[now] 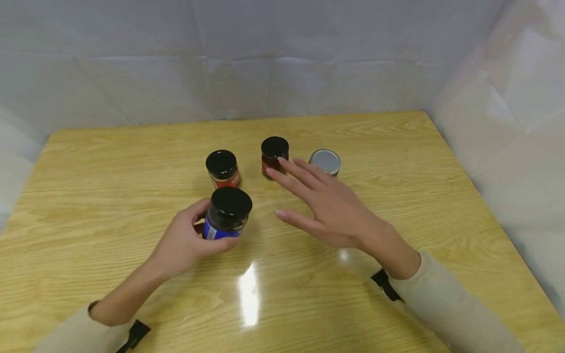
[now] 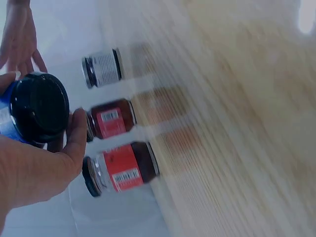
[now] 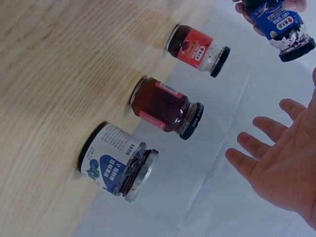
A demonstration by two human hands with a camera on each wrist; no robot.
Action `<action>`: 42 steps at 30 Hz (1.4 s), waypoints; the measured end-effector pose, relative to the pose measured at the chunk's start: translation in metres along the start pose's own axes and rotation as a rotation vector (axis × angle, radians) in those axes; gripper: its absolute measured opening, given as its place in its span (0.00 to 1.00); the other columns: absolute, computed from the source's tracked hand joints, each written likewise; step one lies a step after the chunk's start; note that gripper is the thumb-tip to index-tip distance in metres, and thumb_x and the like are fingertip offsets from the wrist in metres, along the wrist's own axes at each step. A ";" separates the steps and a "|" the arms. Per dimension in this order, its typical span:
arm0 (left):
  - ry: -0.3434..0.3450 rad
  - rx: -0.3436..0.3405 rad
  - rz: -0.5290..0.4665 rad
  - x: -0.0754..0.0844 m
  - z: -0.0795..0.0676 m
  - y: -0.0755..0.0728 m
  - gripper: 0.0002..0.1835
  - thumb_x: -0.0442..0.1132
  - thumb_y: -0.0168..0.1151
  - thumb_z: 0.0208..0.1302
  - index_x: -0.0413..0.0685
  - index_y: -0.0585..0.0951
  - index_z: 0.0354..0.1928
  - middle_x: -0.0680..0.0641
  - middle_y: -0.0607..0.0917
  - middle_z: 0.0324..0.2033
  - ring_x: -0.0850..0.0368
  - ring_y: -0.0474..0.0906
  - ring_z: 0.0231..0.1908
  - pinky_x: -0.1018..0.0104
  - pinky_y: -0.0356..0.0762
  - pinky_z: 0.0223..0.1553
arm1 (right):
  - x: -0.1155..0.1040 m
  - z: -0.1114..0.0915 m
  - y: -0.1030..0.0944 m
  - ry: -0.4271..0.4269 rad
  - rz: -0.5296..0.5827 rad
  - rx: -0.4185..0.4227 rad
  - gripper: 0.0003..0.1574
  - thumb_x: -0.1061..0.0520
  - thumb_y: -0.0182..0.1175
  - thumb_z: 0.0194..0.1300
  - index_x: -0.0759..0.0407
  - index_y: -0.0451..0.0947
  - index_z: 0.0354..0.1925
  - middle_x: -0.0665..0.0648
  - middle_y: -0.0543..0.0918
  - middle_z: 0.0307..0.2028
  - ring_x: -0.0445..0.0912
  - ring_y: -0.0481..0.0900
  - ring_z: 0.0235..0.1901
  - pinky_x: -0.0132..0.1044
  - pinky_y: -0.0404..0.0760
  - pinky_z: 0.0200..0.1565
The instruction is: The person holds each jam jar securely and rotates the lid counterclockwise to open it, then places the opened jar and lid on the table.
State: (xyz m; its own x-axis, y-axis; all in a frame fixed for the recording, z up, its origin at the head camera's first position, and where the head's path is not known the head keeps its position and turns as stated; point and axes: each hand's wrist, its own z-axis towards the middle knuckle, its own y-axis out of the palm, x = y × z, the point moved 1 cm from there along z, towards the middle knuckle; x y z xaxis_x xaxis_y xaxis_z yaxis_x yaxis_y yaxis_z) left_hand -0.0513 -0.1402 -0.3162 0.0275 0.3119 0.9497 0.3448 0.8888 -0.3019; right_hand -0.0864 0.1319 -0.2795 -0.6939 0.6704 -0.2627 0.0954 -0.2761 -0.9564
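Your left hand (image 1: 183, 242) is holding a blue-labelled jar (image 1: 229, 208), fingers curled round it, above the surface (image 1: 101, 196), nearer than three standing jars (image 1: 274, 146), while your empty right hand (image 1: 331, 208) is hovering, fingers spread, and this apparent carrying step is probably calling for a level set-down.

Hands (image 1: 181, 240) (image 1: 331, 211) apart: left gripping blue-labelled jar (image 1: 227, 214), right outstretched

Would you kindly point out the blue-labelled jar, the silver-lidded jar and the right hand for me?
Blue-labelled jar (image 1: 229, 208): head view, on its black lid.
Silver-lidded jar (image 3: 115, 160): right wrist view, on its label.
Right hand (image 1: 328, 208): head view, on its back.
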 end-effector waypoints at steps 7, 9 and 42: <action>0.014 -0.025 0.041 0.005 -0.001 0.015 0.31 0.40 0.75 0.49 0.45 0.75 0.56 0.45 0.80 0.45 0.52 0.78 0.40 0.58 0.78 0.41 | -0.002 -0.010 0.004 0.011 0.156 -0.011 0.39 0.33 0.37 0.73 0.39 0.43 0.75 0.47 0.44 0.74 0.46 0.43 0.72 0.58 0.56 0.64; 0.015 -0.041 0.040 0.005 -0.001 0.019 0.31 0.41 0.75 0.49 0.45 0.75 0.56 0.45 0.80 0.45 0.52 0.78 0.40 0.58 0.78 0.41 | -0.003 -0.013 0.005 0.017 0.198 -0.009 0.38 0.33 0.37 0.73 0.39 0.44 0.75 0.47 0.47 0.74 0.46 0.46 0.71 0.58 0.57 0.63; 0.006 -0.077 0.348 0.002 -0.004 0.036 0.34 0.43 0.76 0.43 0.48 0.77 0.56 0.52 0.81 0.43 0.58 0.77 0.38 0.62 0.76 0.39 | -0.029 -0.006 0.018 0.041 0.631 -0.144 0.35 0.45 0.67 0.59 0.49 0.71 0.63 0.44 0.76 0.49 0.35 0.75 0.43 0.28 0.79 0.42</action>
State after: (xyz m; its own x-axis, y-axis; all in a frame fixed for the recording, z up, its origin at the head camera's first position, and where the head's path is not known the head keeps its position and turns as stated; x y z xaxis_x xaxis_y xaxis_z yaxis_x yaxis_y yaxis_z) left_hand -0.0346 -0.1090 -0.3246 0.1614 0.5891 0.7918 0.3831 0.7020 -0.6004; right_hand -0.0602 0.1115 -0.2899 -0.4460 0.4359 -0.7817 0.5726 -0.5323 -0.6235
